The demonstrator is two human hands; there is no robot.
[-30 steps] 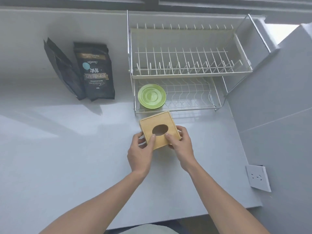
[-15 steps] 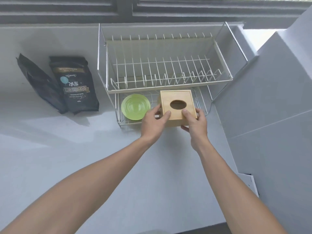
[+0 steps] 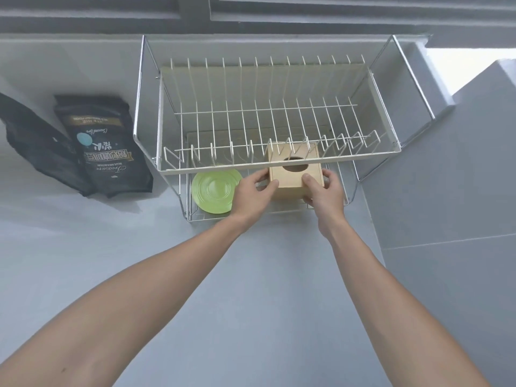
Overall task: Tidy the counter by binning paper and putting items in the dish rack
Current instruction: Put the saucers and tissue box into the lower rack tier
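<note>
A square wooden tissue box with an oval hole in its lid sits in the lower tier of the two-tier wire dish rack, partly under the upper tier's front rail. My left hand grips its left side and my right hand grips its right side. A green plate lies flat in the lower tier, just left of the box. The upper tier holds nothing.
Two black coffee bags lean against the back wall left of the rack. A grey tiled wall rises close on the right of the rack. The grey counter stretches in front.
Both hands carried the wooden box from the counter forward into the rack's lower tier, beside the green plate. The camera moved closer to the rack.
</note>
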